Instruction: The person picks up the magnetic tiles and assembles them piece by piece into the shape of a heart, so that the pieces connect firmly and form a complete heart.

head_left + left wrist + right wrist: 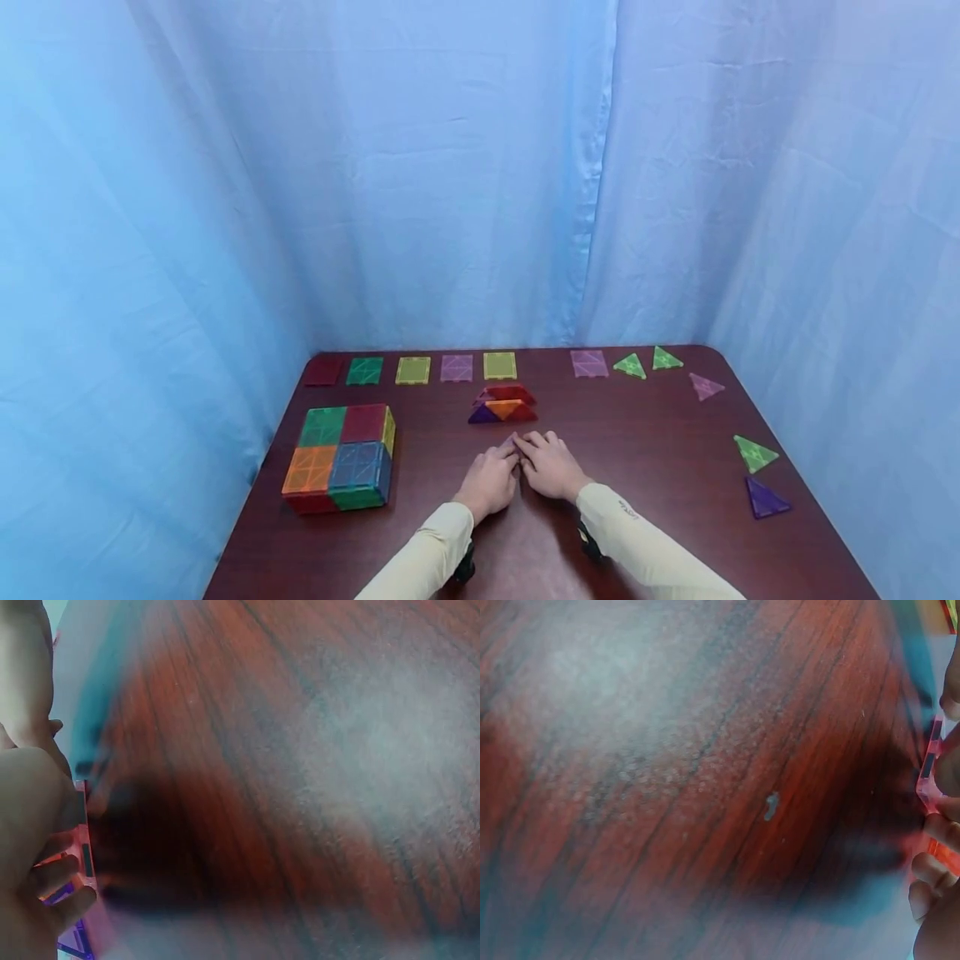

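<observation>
In front of the person both hands meet at a small pinkish-purple magnetic tile (508,442), mostly hidden by the fingers. The left hand (491,482) holds its near left side with bent fingers. On the other side the right hand (551,468) has its fingertips at the same tile. Its pink edge with dark magnets shows beside the fingers in the left wrist view (85,847) and the right wrist view (930,759). Just beyond the hands stands a small row of tilted tiles, a purple, an orange (504,407) and red ones (507,393).
A block of colored square tiles (336,454) stands at the left. Along the back edge lie several flat square tiles, including a yellow one (499,365) and a purple one (589,363). Green triangles (755,454) and a dark purple triangle (766,498) lie at the right.
</observation>
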Available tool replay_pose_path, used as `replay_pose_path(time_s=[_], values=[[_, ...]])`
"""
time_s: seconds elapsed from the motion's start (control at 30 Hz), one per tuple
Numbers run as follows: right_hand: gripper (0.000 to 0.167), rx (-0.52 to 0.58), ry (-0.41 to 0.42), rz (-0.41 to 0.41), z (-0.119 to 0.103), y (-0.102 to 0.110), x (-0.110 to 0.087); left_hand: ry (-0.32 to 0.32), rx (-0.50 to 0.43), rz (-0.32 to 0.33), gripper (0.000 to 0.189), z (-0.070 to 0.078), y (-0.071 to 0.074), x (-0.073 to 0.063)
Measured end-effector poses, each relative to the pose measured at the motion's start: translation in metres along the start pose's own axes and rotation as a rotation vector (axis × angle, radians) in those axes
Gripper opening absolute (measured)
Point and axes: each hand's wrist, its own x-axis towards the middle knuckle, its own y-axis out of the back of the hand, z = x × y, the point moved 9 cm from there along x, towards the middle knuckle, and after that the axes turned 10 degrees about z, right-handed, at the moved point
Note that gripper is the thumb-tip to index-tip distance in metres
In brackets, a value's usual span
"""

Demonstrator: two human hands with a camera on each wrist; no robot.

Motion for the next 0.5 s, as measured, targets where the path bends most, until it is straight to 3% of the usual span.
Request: replay_pose_path(time_s=[0.27, 0.37, 0.5], values=[[0.048, 0.031, -0.023, 0.040, 0.010, 0.004, 0.000, 0.009, 0.029, -0.013, 0.034, 0.000, 0.005, 0.000], [0.052, 0.031, -0.091, 0.033, 0.032, 0.013, -0.003, 0.004, 0.066, -0.007, 0.028, -0.003, 0.007, -0.001], [0.057, -0.017, -0.188, 0.046, 0.083, 0.038, -0.012, 0.028, 0.077, -0.011, 0.025, -0.011, 0.009, -0.002]])
